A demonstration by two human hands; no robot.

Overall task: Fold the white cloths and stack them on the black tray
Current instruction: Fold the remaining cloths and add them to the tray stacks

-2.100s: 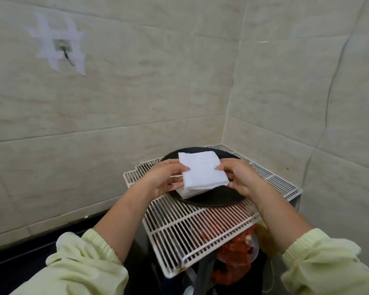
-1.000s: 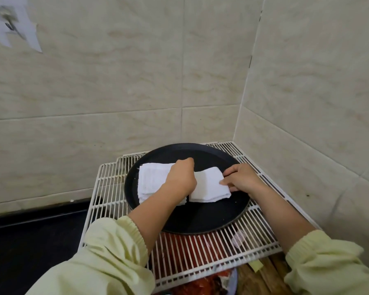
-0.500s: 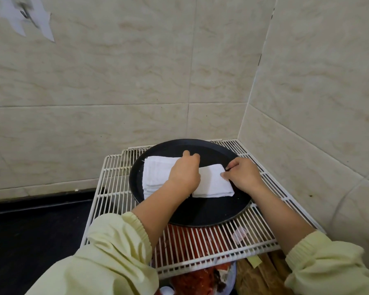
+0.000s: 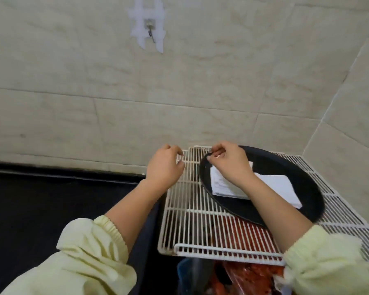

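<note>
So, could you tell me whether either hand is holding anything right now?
Neither holds anything: the left hand hangs loosely curled over the rack edge, the right hand over the black tray.

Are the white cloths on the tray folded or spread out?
Folded: two white cloths lie as neat rectangles on the black tray.

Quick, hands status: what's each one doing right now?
Left hand: loosely curled, holding nothing.
Right hand: fingers curled above the black tray, holding nothing visible.

Right forearm hides part of folded cloths; red item under rack unclear.
</note>
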